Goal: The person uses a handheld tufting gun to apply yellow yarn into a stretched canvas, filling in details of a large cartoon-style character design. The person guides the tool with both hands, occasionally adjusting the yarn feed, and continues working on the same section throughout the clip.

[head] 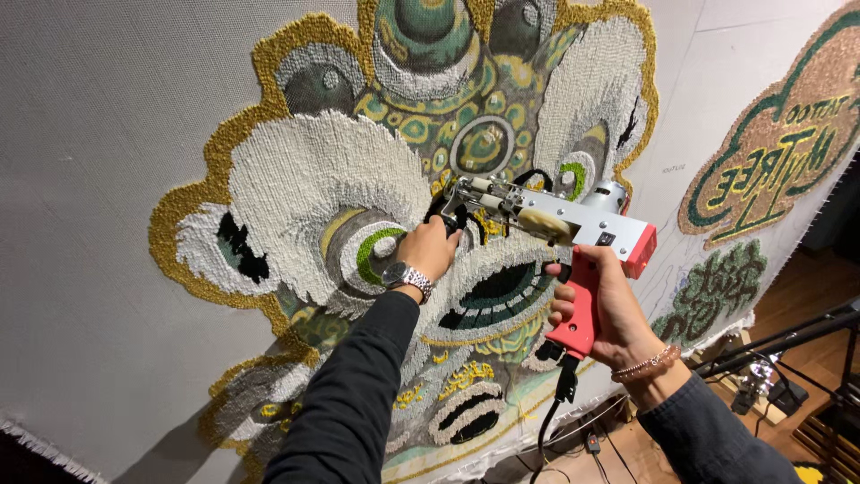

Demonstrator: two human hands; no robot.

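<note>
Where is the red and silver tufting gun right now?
In the head view, the tufting gun is right of centre, its red grip in the right hand, its front held by the left hand against the lion-face rug.

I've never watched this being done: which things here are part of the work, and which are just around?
In use: tufting gun, right hand, left hand, lion-face rug on the cloth.
Just around: lettered rug, green patch, black stand.

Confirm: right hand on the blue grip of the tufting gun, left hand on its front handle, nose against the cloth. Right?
Not quite. In the head view the grip of the tufting gun is red, not blue. The rest holds: the right hand wraps that grip, the left hand holds the front handle, and the nose is against the cloth.
</note>
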